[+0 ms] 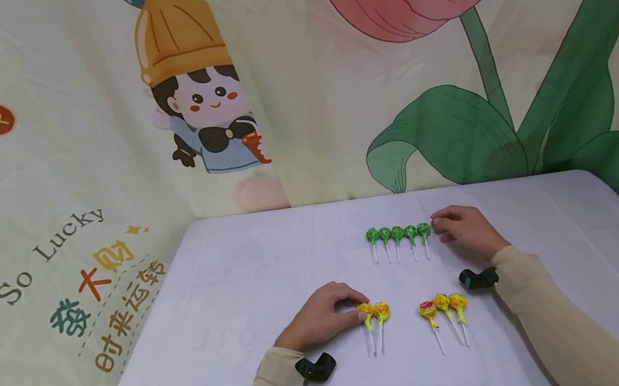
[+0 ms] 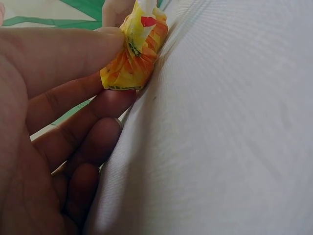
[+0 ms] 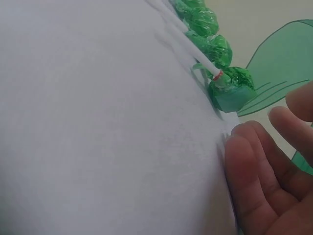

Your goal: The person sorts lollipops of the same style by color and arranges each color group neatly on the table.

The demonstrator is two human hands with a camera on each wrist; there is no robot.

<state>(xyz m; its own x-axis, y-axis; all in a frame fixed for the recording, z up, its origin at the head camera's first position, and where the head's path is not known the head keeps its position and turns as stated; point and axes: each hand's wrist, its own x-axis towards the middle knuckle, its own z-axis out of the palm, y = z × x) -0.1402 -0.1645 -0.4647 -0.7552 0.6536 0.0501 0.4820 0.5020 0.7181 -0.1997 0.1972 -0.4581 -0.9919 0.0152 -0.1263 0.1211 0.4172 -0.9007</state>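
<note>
A staged home-like corner: white-clothed table (image 1: 248,248) against a cartoon tulip backdrop (image 1: 444,80)

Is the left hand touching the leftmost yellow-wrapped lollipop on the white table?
Touching. In the left wrist view the left hand's fingertips press against the yellow-wrapped lollipop's crinkled wrapper with no gap; the head view agrees, with the fingers meeting its head.

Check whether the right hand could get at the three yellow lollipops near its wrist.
Probably yes: the right hand rests beside the green lollipops, and only bare table lies between it and the three yellow lollipops.
</note>
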